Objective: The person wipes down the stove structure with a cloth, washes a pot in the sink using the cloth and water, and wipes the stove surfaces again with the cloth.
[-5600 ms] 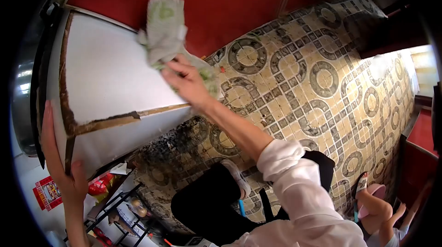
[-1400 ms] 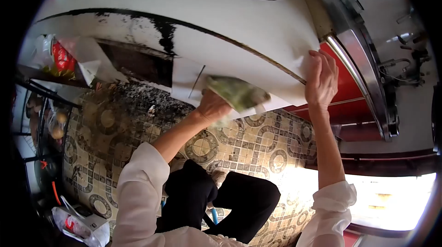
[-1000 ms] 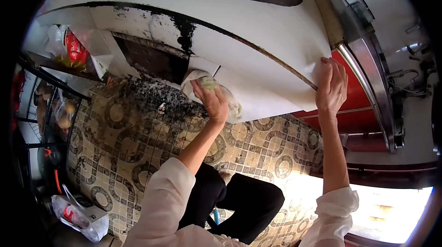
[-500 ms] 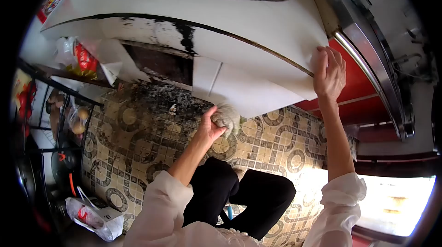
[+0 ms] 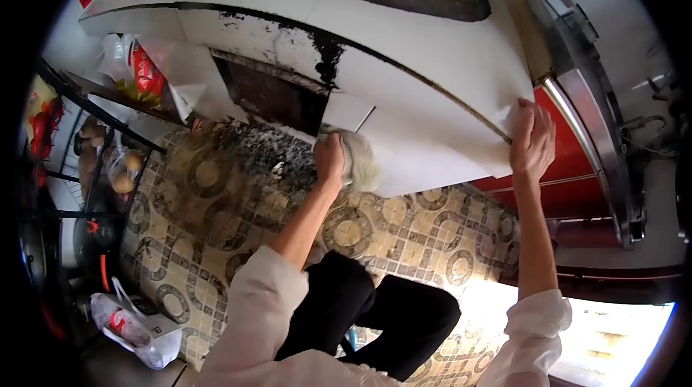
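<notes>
My left hand [image 5: 330, 162] is closed on a pale green and white cloth [image 5: 358, 161], pressed against the lower white tiled side [image 5: 404, 143] of a stove block, just right of its dark opening [image 5: 270, 91]. Part of the cloth hangs beyond my fingers. At the right end of the block, my right hand [image 5: 533, 138] rests on the corner of the white counter top [image 5: 432, 41], fingers bent and thumb a little apart, holding nothing. Black soot marks the tiles above the opening.
Ash and soot [image 5: 277, 153] lie on the patterned floor [image 5: 349, 232] below the opening. A black rack [image 5: 94, 109] stands at the left, near a bag with red packaging [image 5: 144, 73]. Another bag [image 5: 137, 329] sits lower left. Red cabinets [image 5: 566, 135] are at the right.
The cloth was in my right hand at first, at another corner of the block; it is now in my left. Lately my left hand moved off the tiled side, then back up onto it.
</notes>
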